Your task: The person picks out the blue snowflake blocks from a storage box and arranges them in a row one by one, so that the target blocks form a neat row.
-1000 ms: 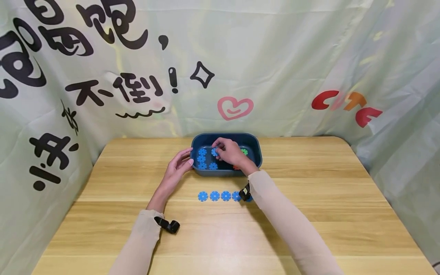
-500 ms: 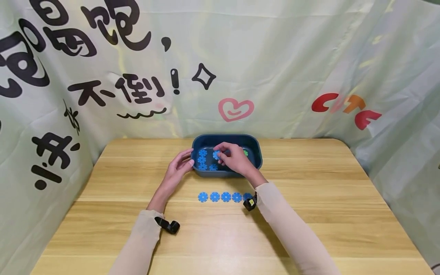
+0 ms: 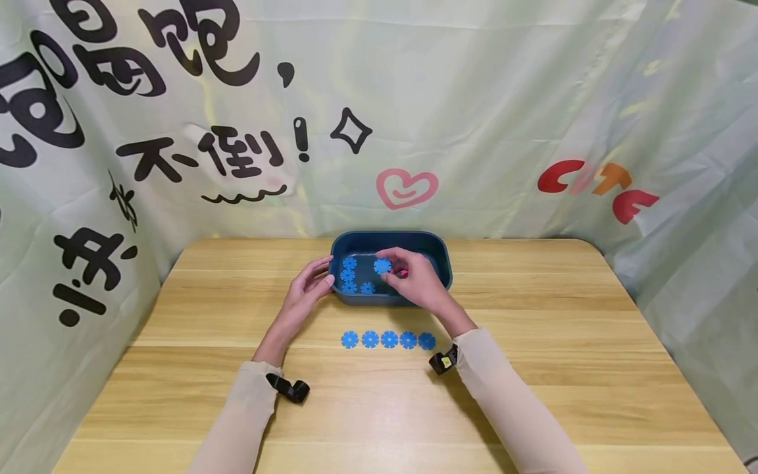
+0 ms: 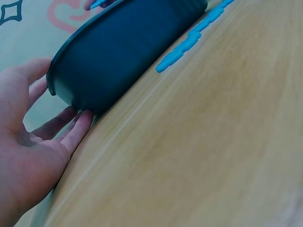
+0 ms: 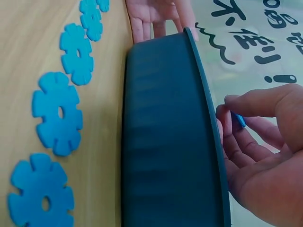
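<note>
Above the dark blue bin (image 3: 391, 299), my right hand (image 3: 417, 280) pinches a blue snowflake disc (image 3: 382, 266) between thumb and fingers. In the right wrist view only a sliver of that disc (image 5: 239, 120) shows between the fingers. My left hand (image 3: 304, 293) rests against the bin's left end, its fairly straight fingers touching the outside wall and rim. Several blue snowflake discs (image 3: 349, 275) lie inside at the left. A bit of pink (image 3: 404, 272) shows behind the right hand, which hides part of the bin's inside.
On the wooden table (image 3: 284, 421), several blue snowflake discs (image 3: 389, 340) lie in a row in front of the bin. A printed cloth (image 3: 485, 118) hangs behind and along both sides of the table. A black wrist camera (image 3: 290, 388) sits on the left sleeve.
My right hand has lifted the blue snowflake disc and drawn it slightly right and toward me. The right forearm has shifted right, uncovering the end of the row. My left hand stays put.
</note>
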`<state>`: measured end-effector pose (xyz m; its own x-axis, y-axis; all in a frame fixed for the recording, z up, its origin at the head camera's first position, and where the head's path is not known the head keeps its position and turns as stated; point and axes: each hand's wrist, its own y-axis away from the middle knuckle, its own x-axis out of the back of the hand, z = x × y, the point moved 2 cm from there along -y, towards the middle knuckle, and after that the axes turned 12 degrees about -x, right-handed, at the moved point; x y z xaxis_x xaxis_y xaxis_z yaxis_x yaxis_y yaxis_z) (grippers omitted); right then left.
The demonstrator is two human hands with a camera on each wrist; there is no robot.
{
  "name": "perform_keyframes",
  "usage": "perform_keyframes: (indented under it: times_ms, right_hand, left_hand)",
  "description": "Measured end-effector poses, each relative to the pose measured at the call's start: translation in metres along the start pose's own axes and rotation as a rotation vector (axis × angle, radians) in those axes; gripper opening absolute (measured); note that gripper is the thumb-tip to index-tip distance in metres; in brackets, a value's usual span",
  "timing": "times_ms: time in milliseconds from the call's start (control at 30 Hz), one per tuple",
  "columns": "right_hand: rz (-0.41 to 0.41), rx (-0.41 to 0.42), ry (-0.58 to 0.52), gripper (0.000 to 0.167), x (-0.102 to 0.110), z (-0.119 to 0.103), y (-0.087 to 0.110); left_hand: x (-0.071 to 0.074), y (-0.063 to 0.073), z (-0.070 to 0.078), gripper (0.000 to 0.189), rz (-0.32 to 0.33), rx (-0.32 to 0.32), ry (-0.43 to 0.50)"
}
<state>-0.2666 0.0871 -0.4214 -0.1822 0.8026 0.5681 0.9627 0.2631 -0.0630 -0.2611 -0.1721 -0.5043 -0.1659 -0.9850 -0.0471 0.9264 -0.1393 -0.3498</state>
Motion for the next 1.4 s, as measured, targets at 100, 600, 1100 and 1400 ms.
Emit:
perform_keyframes:
  times_ms: [100,600,1100,1400]
  right_hand:
    - [0.003,0.02,-0.002,0.037,0.001,-0.002,0.006]
    - [0.019,0.033,-0.089,0.038,0.007,-0.001,0.034]
    - [-0.004,0.032,-0.114,0.038,0.012,0.01,0.058]
    - [-0.011,0.015,-0.073,0.039,0.019,0.018,0.072]
  left_hand:
    - [0.001,0.0,0.0,0.048,-0.003,0.0,0.0]
    - [0.003,0.0,-0.001,0.049,-0.007,-0.01,-0.009]
    - [0.001,-0.001,0.005,0.052,-0.013,0.006,0.008]
    - [0.002,-0.003,0.0,0.052,-0.01,0.015,0.003]
